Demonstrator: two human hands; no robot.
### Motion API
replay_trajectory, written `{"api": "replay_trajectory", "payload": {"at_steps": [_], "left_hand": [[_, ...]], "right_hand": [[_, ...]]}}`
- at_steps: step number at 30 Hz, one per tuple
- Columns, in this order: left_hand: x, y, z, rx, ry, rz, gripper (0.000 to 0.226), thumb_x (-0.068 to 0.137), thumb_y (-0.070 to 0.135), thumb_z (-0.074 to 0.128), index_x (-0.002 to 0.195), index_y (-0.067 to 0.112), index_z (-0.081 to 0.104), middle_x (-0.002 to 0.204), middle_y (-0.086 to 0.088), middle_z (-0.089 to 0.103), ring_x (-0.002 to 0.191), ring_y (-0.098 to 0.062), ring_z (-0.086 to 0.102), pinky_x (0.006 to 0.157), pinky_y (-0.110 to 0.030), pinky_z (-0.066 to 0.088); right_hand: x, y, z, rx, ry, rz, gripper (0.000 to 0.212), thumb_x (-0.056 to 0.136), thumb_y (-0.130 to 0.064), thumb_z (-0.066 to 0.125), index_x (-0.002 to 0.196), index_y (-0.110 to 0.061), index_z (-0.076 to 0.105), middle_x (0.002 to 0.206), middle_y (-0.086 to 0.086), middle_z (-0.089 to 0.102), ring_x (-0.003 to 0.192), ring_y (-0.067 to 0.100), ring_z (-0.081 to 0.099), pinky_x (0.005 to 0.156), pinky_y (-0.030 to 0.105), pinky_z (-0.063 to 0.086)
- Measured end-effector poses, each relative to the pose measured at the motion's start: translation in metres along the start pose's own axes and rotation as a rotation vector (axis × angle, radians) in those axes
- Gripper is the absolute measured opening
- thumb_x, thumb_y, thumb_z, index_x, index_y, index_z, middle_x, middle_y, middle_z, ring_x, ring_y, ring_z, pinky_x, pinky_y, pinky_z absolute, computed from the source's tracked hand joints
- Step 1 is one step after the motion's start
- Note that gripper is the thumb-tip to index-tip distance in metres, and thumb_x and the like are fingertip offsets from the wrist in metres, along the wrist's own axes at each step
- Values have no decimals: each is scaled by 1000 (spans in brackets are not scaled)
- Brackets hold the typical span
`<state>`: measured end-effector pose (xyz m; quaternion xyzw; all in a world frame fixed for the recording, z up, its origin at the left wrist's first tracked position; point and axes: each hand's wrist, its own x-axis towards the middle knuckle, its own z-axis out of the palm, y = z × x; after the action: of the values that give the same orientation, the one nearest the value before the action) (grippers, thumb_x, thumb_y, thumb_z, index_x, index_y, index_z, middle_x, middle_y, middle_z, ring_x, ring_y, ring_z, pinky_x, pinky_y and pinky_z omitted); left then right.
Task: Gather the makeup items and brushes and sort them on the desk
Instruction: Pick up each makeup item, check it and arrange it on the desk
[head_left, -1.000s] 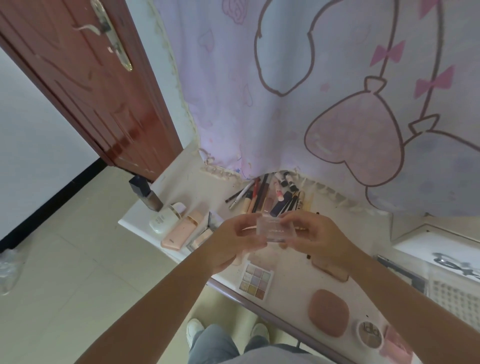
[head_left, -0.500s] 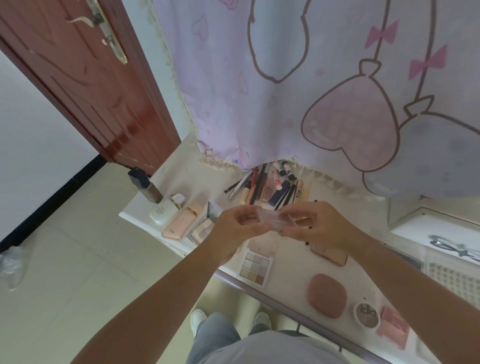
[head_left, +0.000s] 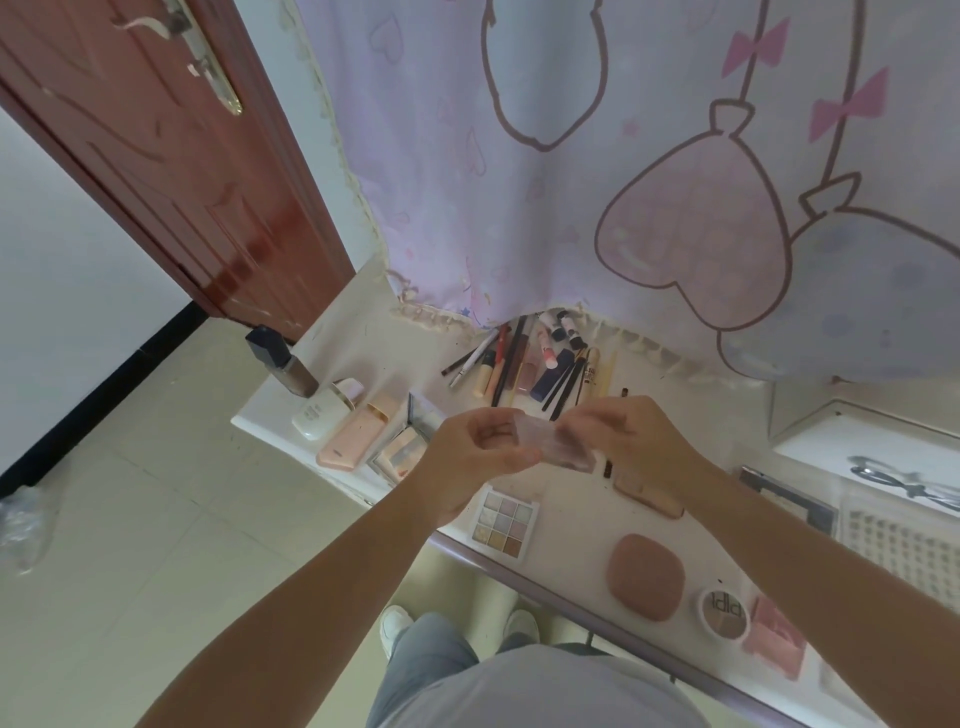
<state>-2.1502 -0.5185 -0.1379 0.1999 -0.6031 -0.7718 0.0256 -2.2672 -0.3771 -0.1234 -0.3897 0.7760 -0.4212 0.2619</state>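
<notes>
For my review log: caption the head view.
Both hands hold a clear case above the desk.

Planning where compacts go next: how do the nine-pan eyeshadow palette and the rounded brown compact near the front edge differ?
The eyeshadow palette is square-cornered and shows nine pale shimmer pans; the brown compact is rounded, plain brown, with no pans showing. The palette lies just below the left hand; the compact lies further right, beside a small round pot. Both lie flat on the desk near its front edge, untouched.
</notes>
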Motion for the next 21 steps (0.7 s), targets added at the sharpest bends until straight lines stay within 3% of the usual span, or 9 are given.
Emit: {"api": "replay_trajectory", "payload": {"at_steps": [2, 4, 6, 9, 12, 15, 18, 21], "left_hand": [[0, -5, 4, -5, -13, -7, 33, 68, -14, 68, 86, 13, 62, 66, 9, 71, 66, -2, 67, 63, -13, 53], [1, -9, 7, -56, 12, -22, 28, 62, -4, 69, 83, 13, 66, 67, 7, 71, 65, -3, 66, 64, -13, 53], [1, -13, 8, -83, 23, -32, 25, 67, -7, 67, 78, 15, 69, 68, 6, 72, 64, -3, 67, 64, -13, 54], [1, -16, 10, -54, -7, -49, 20, 72, -6, 67, 81, 11, 67, 69, 6, 71, 65, -5, 66, 68, -18, 53], [1, -17, 13, -62, -22, -59, 18, 66, 3, 72, 82, 11, 68, 73, 2, 71, 69, -8, 66, 72, -21, 54], [1, -22, 14, -46, -26, -79, 39, 50, 23, 73, 87, 10, 68, 79, -1, 70, 76, -12, 66, 78, -22, 52], [-3, -26, 14, -30, -60, -111, 28, 57, 16, 71, 85, 11, 67, 76, 3, 72, 75, -11, 65, 76, -18, 53], [-7, -32, 15, -35, -80, -133, 32, 52, 20, 74, 82, 12, 68, 75, 4, 72, 75, -11, 66, 78, -18, 52]], "right_hand": [[-2, 3, 2, -52, 27, -12, 20, 90, -9, 52, 85, -6, 71, 66, -10, 58, 61, -5, 54, 59, 6, 41], [-6, 4, 1, -41, -31, -4, 24, 88, -23, 55, 95, -7, 70, 77, -10, 63, 70, 1, 59, 67, 13, 44], [-10, 6, -2, 22, -87, 28, 39, 78, -37, 58, 104, -9, 68, 92, -7, 66, 83, 11, 62, 77, 19, 50], [-13, 10, -4, 8, -119, 10, 32, 80, -17, 67, 110, -4, 64, 107, 10, 67, 94, 13, 61, 81, 10, 48], [-16, 7, -3, -62, -106, -36, 31, 84, -27, 63, 106, -5, 67, 100, 13, 69, 90, 17, 64, 79, 20, 51], [-23, 6, 0, -128, -65, -118, 38, 83, -34, 55, 104, -6, 69, 98, 14, 70, 88, 15, 61, 77, 26, 47], [-32, 7, 6, -198, -32, -141, 40, 84, -32, 49, 105, -4, 68, 100, 16, 70, 94, 13, 55, 78, 21, 41], [-42, 6, 14, -214, -32, -143, 54, 82, -44, 40, 102, -4, 70, 91, 15, 71, 79, 13, 62, 69, 23, 46]]}}
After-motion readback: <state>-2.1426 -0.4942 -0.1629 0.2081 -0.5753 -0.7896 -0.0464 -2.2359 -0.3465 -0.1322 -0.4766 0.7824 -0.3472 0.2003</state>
